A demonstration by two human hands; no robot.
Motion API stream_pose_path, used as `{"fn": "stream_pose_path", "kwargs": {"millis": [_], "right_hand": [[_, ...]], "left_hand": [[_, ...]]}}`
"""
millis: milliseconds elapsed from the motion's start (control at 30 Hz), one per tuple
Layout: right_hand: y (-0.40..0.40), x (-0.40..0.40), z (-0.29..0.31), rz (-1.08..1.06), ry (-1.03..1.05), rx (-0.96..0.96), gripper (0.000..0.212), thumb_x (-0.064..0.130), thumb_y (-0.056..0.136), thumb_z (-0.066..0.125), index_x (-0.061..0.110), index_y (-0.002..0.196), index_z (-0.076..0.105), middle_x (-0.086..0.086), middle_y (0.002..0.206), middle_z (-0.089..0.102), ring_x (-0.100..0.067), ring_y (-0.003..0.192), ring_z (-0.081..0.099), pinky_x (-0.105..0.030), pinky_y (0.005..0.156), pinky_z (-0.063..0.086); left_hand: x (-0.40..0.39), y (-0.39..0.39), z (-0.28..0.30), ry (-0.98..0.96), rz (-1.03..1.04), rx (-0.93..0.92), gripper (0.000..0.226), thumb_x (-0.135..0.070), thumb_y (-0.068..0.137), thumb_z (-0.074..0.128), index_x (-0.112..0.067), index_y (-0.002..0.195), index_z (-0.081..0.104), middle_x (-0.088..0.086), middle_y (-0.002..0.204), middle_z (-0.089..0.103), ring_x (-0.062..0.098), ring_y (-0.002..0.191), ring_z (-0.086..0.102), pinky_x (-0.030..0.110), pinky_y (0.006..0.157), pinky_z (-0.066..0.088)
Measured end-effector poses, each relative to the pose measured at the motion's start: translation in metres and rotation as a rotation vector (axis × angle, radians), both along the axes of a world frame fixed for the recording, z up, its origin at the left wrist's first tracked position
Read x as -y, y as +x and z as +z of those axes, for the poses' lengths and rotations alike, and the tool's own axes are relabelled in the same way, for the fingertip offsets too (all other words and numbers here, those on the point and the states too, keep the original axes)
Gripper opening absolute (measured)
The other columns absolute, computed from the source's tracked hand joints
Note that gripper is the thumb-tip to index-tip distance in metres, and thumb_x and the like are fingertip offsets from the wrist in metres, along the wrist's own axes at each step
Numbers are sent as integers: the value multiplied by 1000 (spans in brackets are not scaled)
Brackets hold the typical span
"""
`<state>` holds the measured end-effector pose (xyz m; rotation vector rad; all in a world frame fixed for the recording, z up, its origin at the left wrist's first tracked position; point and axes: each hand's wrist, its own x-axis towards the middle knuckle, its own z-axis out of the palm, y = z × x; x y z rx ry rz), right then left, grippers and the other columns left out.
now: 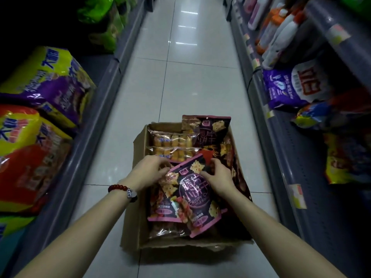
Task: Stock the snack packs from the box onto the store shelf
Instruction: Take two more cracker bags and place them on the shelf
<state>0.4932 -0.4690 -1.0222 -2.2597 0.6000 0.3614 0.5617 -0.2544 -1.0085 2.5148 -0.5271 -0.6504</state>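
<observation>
Dark pink-edged snack pack [192, 189] is lying tilted on top of other packs inside cardboard box [138, 217], near its front. Left hand [148, 171] is pinching pack's left edge w/ curled fingers; right hand [218, 177] is gripping its upper right corner. Orange cracker packs [172, 141] sitting at box's rear. Box is resting on tiled aisle floor [180, 87] btwn shelves.
</observation>
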Motion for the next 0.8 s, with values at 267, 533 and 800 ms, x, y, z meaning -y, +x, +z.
{"fn": "stream_pose_path", "kwargs": {"millis": [267, 533, 800], "right_hand": [[1, -13, -28, -102, 71, -23, 97, 54, 71, 76, 7, 143, 30, -11, 135, 52, -28, 123, 52, -42, 104, 44], [-7, -19, -30, 14, -30, -131, 108, 68, 55, 77, 7, 134, 37, -14, 135, 46, -31, 125, 46, -45, 104, 44], [-7, -26, -38, 4, -22, -8, 115, 64, 66, 73, 5, 149, 20, -16, 151, 30, -34, 141, 25, -44, 114, 28]], "left_hand": [[-19, -14, -2, -84, 92, 92, 22, -25, 93, 54, -19, 110, 68, -3, 104, 67, 11, 94, 60, 24, 77, 49], [-32, -30, 3, -79, 109, 134, 21, -24, 94, 53, -18, 108, 68, -3, 105, 68, 8, 91, 59, 16, 70, 44], [-38, -39, 7, -65, 91, 134, 24, -23, 95, 52, -16, 112, 67, -2, 110, 66, 11, 100, 59, 25, 82, 50]]}}
